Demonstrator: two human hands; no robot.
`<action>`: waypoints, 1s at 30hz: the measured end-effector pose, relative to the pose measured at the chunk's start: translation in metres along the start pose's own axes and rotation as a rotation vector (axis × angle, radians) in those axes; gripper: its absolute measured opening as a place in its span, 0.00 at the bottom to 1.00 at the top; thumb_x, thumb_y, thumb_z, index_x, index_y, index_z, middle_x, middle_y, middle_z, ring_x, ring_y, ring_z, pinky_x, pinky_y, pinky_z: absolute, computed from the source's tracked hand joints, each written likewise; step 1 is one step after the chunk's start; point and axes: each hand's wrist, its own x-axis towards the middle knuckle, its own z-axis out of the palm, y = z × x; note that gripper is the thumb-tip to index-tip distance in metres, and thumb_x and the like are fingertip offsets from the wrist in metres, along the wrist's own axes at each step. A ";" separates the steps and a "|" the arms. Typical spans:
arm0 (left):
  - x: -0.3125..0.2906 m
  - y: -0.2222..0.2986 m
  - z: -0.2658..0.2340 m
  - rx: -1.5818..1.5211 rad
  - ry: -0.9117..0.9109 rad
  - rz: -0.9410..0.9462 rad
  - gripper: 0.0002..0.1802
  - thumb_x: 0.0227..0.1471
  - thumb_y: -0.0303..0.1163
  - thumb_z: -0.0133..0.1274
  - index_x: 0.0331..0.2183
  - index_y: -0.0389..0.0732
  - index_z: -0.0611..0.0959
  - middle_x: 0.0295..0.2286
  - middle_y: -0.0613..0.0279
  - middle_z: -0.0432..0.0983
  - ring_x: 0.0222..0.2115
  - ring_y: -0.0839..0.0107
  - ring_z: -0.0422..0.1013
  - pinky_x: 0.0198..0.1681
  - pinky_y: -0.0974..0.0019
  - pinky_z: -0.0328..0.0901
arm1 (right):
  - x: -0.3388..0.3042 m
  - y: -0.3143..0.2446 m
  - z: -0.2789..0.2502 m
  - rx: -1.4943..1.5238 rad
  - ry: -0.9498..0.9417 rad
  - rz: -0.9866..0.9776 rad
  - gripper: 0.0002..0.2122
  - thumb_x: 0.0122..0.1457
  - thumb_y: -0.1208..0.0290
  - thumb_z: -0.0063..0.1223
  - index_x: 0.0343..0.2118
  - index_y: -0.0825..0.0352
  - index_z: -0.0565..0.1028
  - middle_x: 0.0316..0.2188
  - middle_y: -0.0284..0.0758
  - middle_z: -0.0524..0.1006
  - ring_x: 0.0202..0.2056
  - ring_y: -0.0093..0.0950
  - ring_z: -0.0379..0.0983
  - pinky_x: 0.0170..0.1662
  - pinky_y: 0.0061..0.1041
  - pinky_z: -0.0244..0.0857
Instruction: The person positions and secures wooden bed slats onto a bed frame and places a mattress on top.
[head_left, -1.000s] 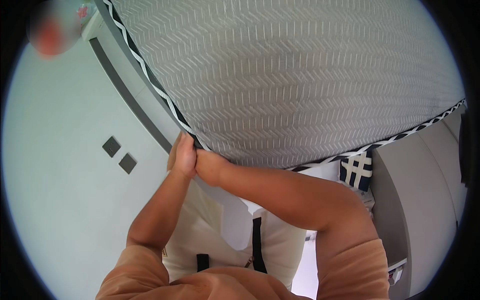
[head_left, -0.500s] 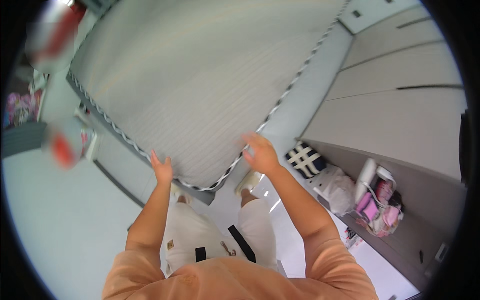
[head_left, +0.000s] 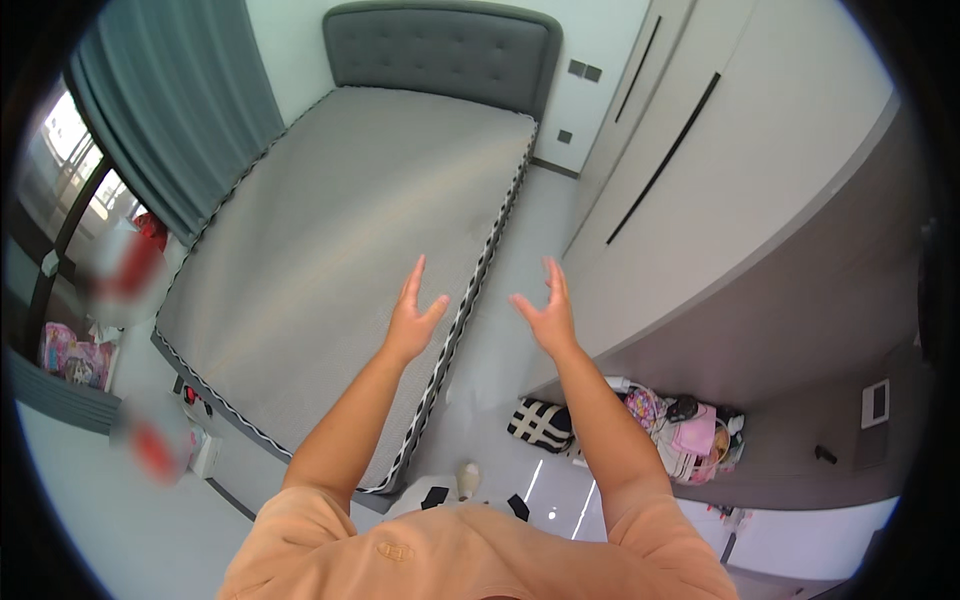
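Observation:
A bare grey mattress (head_left: 330, 230) with a black-and-white edging lies on a grey bed frame, its tufted headboard (head_left: 445, 55) against the far wall. My left hand (head_left: 412, 318) is raised over the mattress's right side, fingers spread and nothing in them. Out past the mattress's right edge, my right hand (head_left: 548, 312) hangs over the gap beside the wardrobe (head_left: 680, 190), likewise with fingers apart and no object held. Both forearms reach forward with the palms turned roughly toward each other. Neither hand appears to touch anything.
Right of me, a plaid black-and-cream bag (head_left: 540, 424) and a heap of pink and white items (head_left: 690, 440) sit low against the wardrobe's open lower section. A grey-blue curtain (head_left: 175, 110) hangs at the far left. A pale tiled floor (head_left: 490, 350) runs between bed and wardrobe.
My view has lifted and shifted, bringing the headboard and curtain into sight. Both hands have moved up and away from the mattress's near corner, still with fingers apart.

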 end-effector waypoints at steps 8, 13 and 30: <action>0.077 0.021 -0.003 -0.009 0.045 0.070 0.40 0.50 0.38 0.51 0.59 0.48 0.49 0.57 0.52 0.48 0.58 0.54 0.47 0.57 0.50 0.44 | 0.095 -0.039 -0.012 0.081 0.103 -0.071 0.39 0.46 0.64 0.60 0.59 0.63 0.49 0.58 0.44 0.53 0.56 0.40 0.54 0.56 0.33 0.53; 0.169 0.032 0.011 -0.024 -0.012 0.151 0.40 0.50 0.37 0.50 0.59 0.49 0.49 0.57 0.52 0.49 0.58 0.55 0.48 0.57 0.52 0.45 | 0.173 -0.035 -0.002 0.168 0.210 -0.002 0.40 0.46 0.63 0.61 0.60 0.62 0.49 0.57 0.41 0.54 0.54 0.36 0.57 0.54 0.33 0.54; 0.429 0.010 0.000 -0.138 0.010 0.147 0.39 0.50 0.32 0.50 0.59 0.45 0.51 0.56 0.48 0.51 0.57 0.53 0.49 0.57 0.56 0.47 | 0.393 0.043 -0.042 0.150 0.174 0.075 0.40 0.46 0.62 0.61 0.60 0.64 0.49 0.58 0.44 0.53 0.56 0.36 0.56 0.55 0.35 0.53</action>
